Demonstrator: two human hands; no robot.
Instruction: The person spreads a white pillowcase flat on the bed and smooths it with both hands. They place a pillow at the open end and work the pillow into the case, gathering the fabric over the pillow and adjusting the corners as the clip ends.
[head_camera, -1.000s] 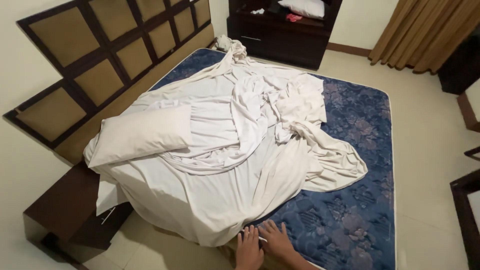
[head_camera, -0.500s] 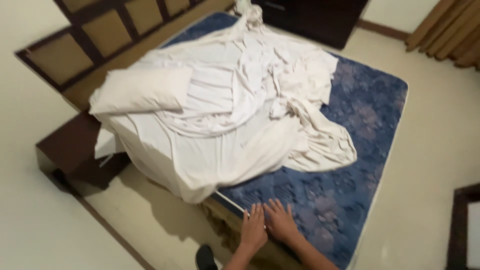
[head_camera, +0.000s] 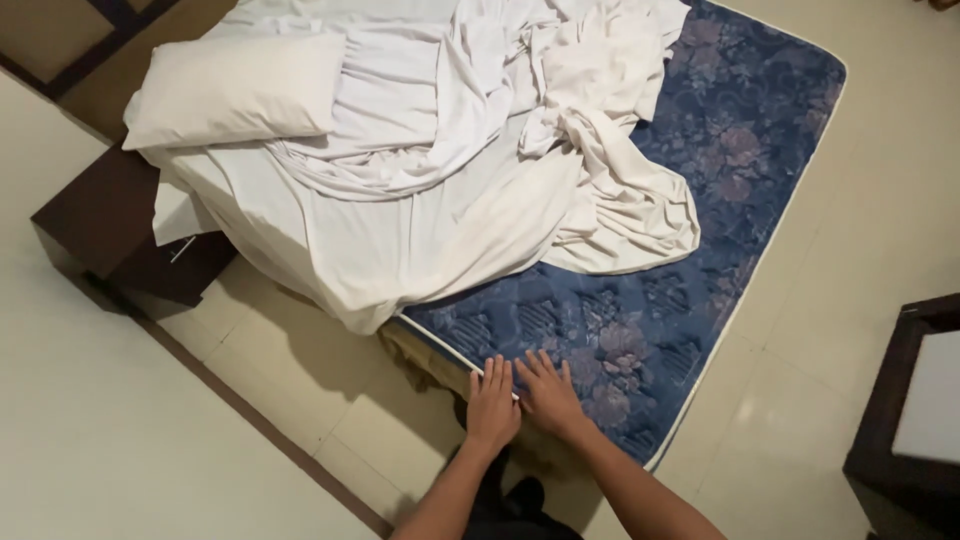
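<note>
Left hand: the left hand lay flat and palm down at the near edge of the mattress, fingers spread and pointing up the bed, gripping nothing; its fingertips rested on the white piping along that edge.
Right hand: the right hand lay flat just beside the left one, almost touching it, fingers fanned out on the blue flowered top, closed on nothing.
Mattress: blue with a floral pattern and a pale border; the bare part ran from under both hands away to the far right corner, and its near corner sat just to the right of the right forearm.
Sheet: a white sheet lay crumpled ahead of the hands and to their left, covering the far left part of the mattress, with one fold hanging over the side just beyond the left hand's fingertips, apart from them.
Bunched fold: a twisted heap of the same white cloth lay straight ahead of the right hand, well apart from it.
Pillow: a white pillow rested on the sheet far ahead and to the left of the left hand.
Nightstand: a dark wooden nightstand stood on the floor well to the left of the left hand.
Floor: pale tiles lay to the left of and below the hands.
</note>
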